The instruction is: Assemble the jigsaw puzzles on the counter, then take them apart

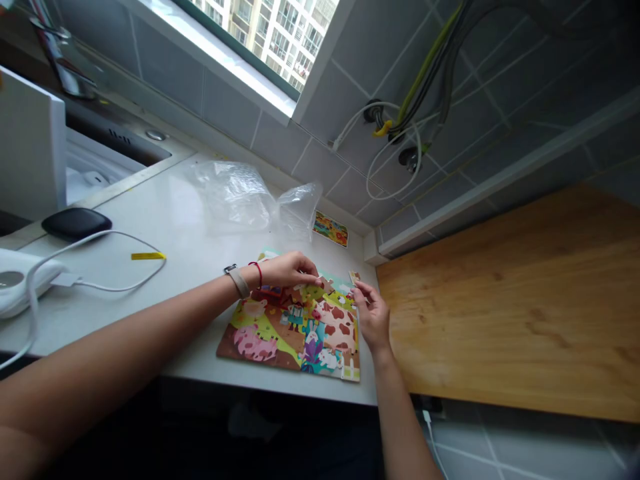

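There lay the loose jigsaw piece, just beyond the right hand, the nearer one, fingers curled, grip unclear! Left of it, the left hand bent over the farm-animal jigsaw, its hold impossible to tell.

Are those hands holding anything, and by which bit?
I can't tell: the left hand is at the left edge of a small, flat brown puzzle piece; the right hand is by the flat, colourful animal puzzle.
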A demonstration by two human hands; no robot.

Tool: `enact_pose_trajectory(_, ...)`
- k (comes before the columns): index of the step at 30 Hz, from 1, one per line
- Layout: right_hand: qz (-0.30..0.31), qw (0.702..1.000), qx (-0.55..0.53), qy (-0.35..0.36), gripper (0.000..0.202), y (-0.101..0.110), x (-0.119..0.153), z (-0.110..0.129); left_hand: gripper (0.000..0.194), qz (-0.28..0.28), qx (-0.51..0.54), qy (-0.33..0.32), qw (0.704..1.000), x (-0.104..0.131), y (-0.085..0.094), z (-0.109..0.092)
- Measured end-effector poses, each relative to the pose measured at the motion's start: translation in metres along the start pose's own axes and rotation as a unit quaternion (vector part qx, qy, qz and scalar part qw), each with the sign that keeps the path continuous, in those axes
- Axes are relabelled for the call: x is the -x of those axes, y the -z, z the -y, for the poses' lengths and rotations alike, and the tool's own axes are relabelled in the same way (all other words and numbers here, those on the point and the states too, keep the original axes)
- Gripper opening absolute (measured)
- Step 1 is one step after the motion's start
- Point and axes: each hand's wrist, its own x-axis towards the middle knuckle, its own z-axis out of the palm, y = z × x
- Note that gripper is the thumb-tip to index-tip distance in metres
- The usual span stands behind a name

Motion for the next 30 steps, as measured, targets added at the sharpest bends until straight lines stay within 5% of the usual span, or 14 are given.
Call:
enact_pose_trajectory(4,0.144,0.989,-0.020,0.000,0.052,0.000,0.017,0.046,0.039,0.036,0.003,-0.012,0.999,0.003,-0.009,-0.010)
enact_pose_trajectory(7,0.192,0.981,-0.033,-0.019,0.048,0.001,0.021,0.063,0.035,0.041,0.010,-0.016,0.999,0.006,-0.013,-0.017)
enact_pose_trajectory(11,0.144,0.986,-0.051,-0.071,0.046,-0.002,0.038,0.059,0.024,0.013,0.003,-0.027,1.000,0.005,-0.014,-0.014)
enact_pose_trajectory(16,0.088,0.980,-0.069,-0.165,0.043,-0.015,0.075,0.035,0.020,-0.122,0.003,-0.033,0.992,-0.003,-0.011,0.001)
enact_pose_trajectory(19,0.061,0.985,-0.038,-0.157,0.043,-0.020,0.089,0.029,0.021,-0.165,0.015,-0.021,0.986,-0.007,-0.009,0.010)
enact_pose_trajectory(23,0.049,0.993,0.014,-0.110,0.039,-0.017,0.096,0.029,0.019,-0.165,0.022,-0.023,0.986,-0.008,-0.008,0.016)
enact_pose_trajectory(30,0.016,0.984,-0.044,-0.170,0.051,-0.016,0.105,0.022,0.016,-0.143,-0.019,-0.026,0.989,-0.004,-0.010,0.012)
